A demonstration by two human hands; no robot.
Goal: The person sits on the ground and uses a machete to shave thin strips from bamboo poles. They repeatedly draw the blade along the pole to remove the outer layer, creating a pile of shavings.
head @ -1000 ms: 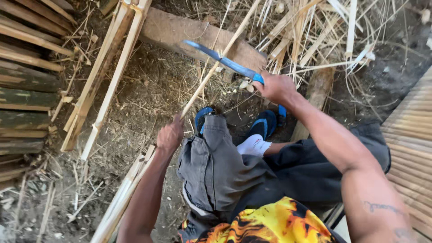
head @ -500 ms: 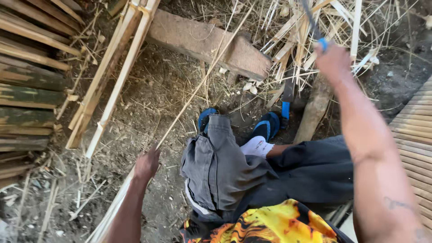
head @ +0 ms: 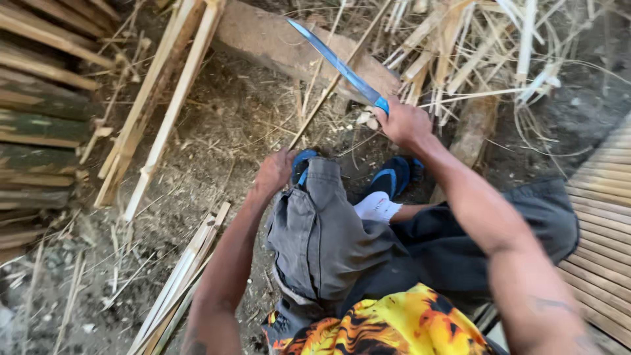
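Stacked bamboo poles point(head: 39, 125) at left, wooden log point(head: 289, 46) ahead, woven mat point(head: 601, 217) at right.

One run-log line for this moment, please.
right hand: grips blue-handled long knife | left hand: holds thin bamboo strip | wooden log beneath

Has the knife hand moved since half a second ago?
Yes. The right hand has come down with the knife, whose blade now lies across the wooden block instead of raised above it.

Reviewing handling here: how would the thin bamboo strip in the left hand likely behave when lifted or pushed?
The bamboo strip is long and very slender, so it probably flexes and whips. It looks light. Held only at its near end by the left hand, its far end would likely sag or swing.
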